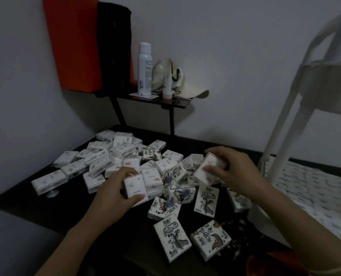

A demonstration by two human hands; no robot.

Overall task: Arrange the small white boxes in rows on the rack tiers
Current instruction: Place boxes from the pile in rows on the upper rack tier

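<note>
Boxes [113,162] lie in a loose heap across the dark table [52,212], some plain-faced, some w/ ink drawings, a few scattered nearer us. At R stands the white rack [281,136]; its bottom tier [315,188] carries boxes in rows. Behind, on a shelf [177,102], we see an orange bag [74,46] & a white spray can [144,70]. Our L hand [113,196] has fingers & thumb curled round a plain box [135,188] at the heap's near edge. Our R hand [239,170] grips a blurred box [207,172], tilted, over the heap's R side.
</note>
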